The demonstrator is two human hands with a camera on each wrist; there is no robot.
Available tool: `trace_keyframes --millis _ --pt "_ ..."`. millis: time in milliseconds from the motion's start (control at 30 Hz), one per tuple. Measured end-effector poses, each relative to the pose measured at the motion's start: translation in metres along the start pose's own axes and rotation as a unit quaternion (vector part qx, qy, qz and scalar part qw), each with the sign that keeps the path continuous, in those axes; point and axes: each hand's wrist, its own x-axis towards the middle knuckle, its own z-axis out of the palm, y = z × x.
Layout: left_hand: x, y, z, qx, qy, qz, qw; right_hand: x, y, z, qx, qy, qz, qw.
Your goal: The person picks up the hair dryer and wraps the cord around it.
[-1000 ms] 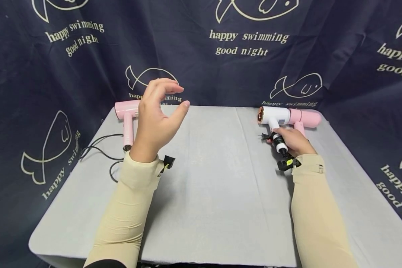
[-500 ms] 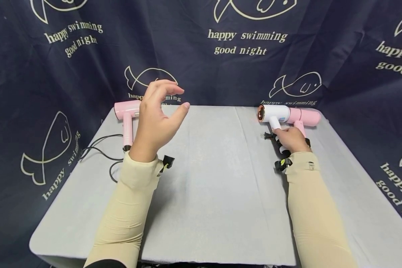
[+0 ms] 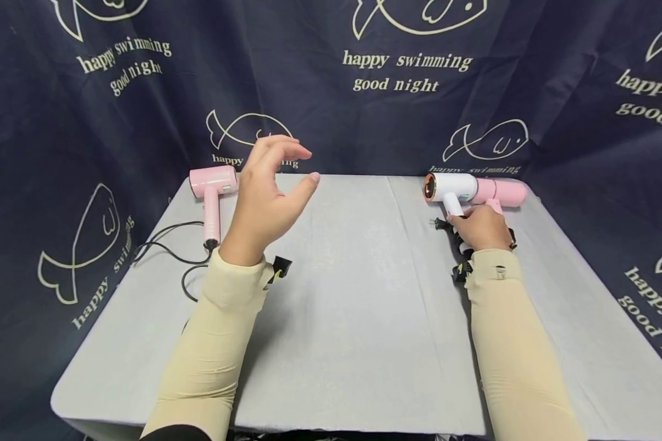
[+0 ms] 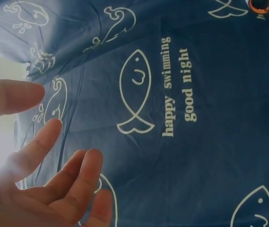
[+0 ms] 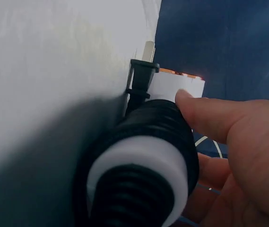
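One white hair dryer (image 3: 453, 186) is at one o'clock of the table (image 3: 358, 343), gripped by its handle (image 3: 453, 205) in the right hand's (image 3: 482, 228) fingers, a pink dryer (image 3: 504, 193) just beside toward three; the left hand (image 3: 259, 202) is raised at eleven, fingers curved and thumb apart, with a second pink dryer (image 3: 212, 199) at ten

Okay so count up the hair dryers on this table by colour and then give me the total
Pink: 2, the far-left pink dryer and the far-right pink dryer
White: 1, the white dryer whose handle the right hand grips
Total: 3
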Motion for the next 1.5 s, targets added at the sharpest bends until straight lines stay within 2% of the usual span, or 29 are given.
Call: trace_keyframes --millis 133,233,300,333,400,500,567,667,767,833,900,1000,1033,1133,1233,1333,1433,1500 --pt "-0.003 -0.002 0.01 -0.007 -0.022 -0.009 0.9997 -0.001 0.001 0.0 -0.011 -0.01 0.012 0.9998" --pt "-0.002 -0.009 0.014 0.022 -0.07 -0.037 0.9966 0.0 -0.003 0.001 -0.02 -0.01 0.013 0.9997" --pt "0.0 -0.018 0.015 0.076 -0.123 -0.067 0.9873 0.001 -0.007 0.001 -0.029 -0.008 0.007 0.9995" --pt "0.002 -0.024 0.015 0.107 -0.153 -0.081 0.9792 0.001 -0.008 0.001 -0.035 -0.005 0.003 0.9994" --pt "0.006 -0.042 0.011 0.174 -0.212 -0.109 0.9554 0.001 -0.009 0.002 -0.055 -0.006 -0.009 0.9984" --pt "0.009 -0.076 -0.002 0.253 -0.27 -0.15 0.9168 -0.001 -0.006 0.001 -0.091 -0.008 -0.037 0.9952" --pt "0.01 -0.102 -0.017 0.295 -0.29 -0.179 0.8926 -0.004 -0.005 -0.002 -0.103 -0.007 -0.052 0.9933" --pt "0.006 -0.141 -0.043 0.339 -0.306 -0.231 0.8589 -0.011 -0.006 -0.011 -0.096 0.016 -0.074 0.9925" --pt "-0.001 -0.171 -0.065 0.368 -0.318 -0.277 0.8287 -0.019 -0.011 -0.024 -0.079 0.041 -0.101 0.9909" --pt "-0.007 -0.184 -0.076 0.379 -0.33 -0.306 0.8083 -0.024 -0.016 -0.031 -0.067 0.051 -0.124 0.9887" --pt "-0.014 -0.19 -0.084 0.385 -0.348 -0.333 0.7871 -0.031 -0.023 -0.034 -0.062 0.051 -0.153 0.9849" --pt "-0.021 -0.189 -0.092 0.369 -0.373 -0.399 0.7519 -0.042 -0.035 -0.033 -0.055 0.046 -0.198 0.9776" --pt "-0.022 -0.188 -0.093 0.366 -0.378 -0.414 0.7427 -0.048 -0.039 -0.031 -0.055 0.044 -0.21 0.9751" --pt "-0.024 -0.188 -0.093 0.369 -0.382 -0.434 0.7274 -0.072 -0.05 -0.03 -0.058 0.025 -0.243 0.968" --pt "-0.02 -0.192 -0.09 0.4 -0.374 -0.416 0.7261 -0.107 -0.063 -0.038 -0.067 0.002 -0.28 0.9578" --pt "-0.018 -0.199 -0.089 0.421 -0.365 -0.417 0.718 -0.148 -0.077 -0.053 -0.085 -0.028 -0.315 0.945" --pt "-0.016 -0.205 -0.085 0.424 -0.367 -0.425 0.7103 -0.195 -0.085 -0.068 -0.108 -0.026 -0.34 0.934" --pt "-0.016 -0.209 -0.083 0.418 -0.373 -0.423 0.7118 -0.226 -0.085 -0.075 -0.111 -0.013 -0.363 0.9251"
